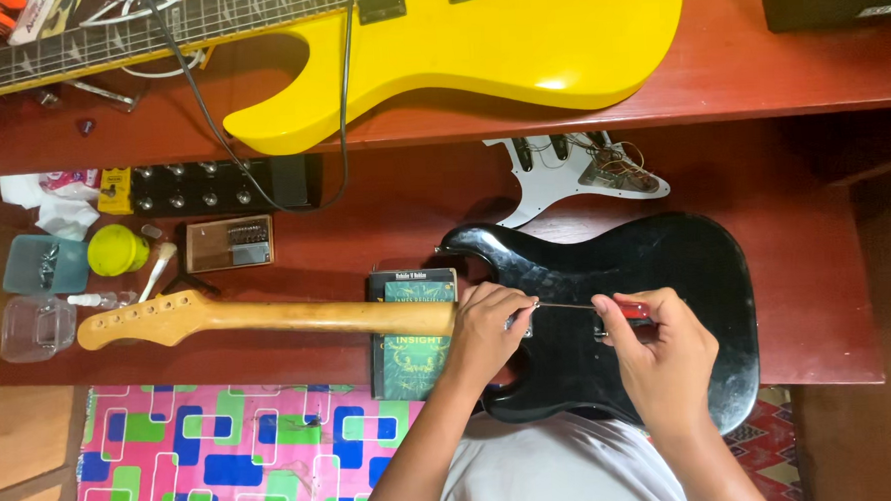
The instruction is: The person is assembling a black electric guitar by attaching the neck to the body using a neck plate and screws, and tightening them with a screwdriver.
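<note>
A black electric guitar body (657, 271) lies face down on the red-brown table (808, 295), its pale wooden neck (268, 316) pointing left and resting on a green-covered book (410, 357). My right hand (660, 356) grips the red handle of a thin screwdriver (568, 305), whose shaft runs left to the metal neck plate. My left hand (484, 329) rests on the neck joint with its fingertips pinching the screwdriver tip against the plate.
A yellow electric guitar (477, 49) lies on the upper shelf with a black cable hanging off it. A white pickguard with wiring (572, 170), a black pedal unit (212, 186), a small tray, a yellow-green lid and plastic containers (40, 263) sit on the table.
</note>
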